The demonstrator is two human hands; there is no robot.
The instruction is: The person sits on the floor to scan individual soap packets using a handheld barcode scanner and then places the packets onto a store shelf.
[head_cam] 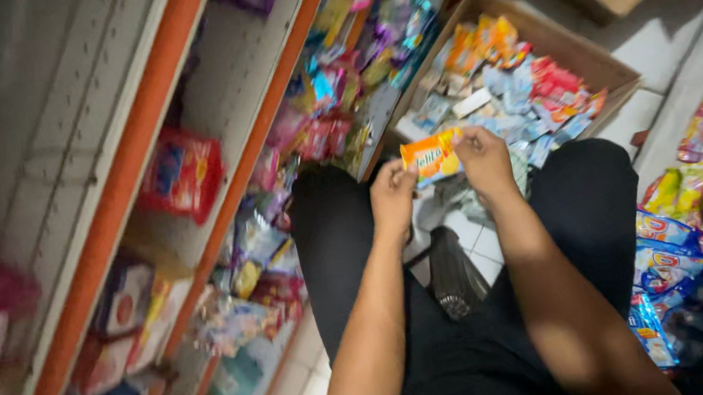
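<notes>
Both my forearms reach out, left hand and right hand with fingers pinched shut on one orange snack packet above the cardboard box.

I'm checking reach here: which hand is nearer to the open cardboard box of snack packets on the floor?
Right. The right hand pinches the orange packet just short of the cardboard box; the left hand holds the packet's other end, lower and farther from the box.
</notes>
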